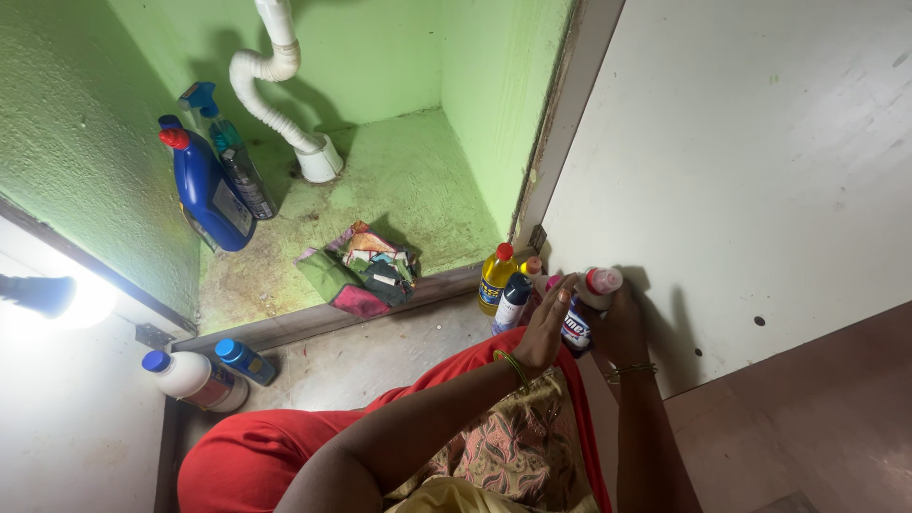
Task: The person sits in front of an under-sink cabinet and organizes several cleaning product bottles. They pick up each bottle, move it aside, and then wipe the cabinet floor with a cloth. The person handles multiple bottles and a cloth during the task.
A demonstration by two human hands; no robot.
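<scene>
Two bottles inside the cupboard, two lying outside, about four near the hands, one pouch, one pipe

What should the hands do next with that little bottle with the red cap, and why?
Probably set it down upright beside the yellow plastic bottle with a red cap on the floor. Both the left hand and the right hand are wrapped around the small white bottle with a red cap, held above the floor right next to the other bottles standing by the white cupboard door.
</scene>
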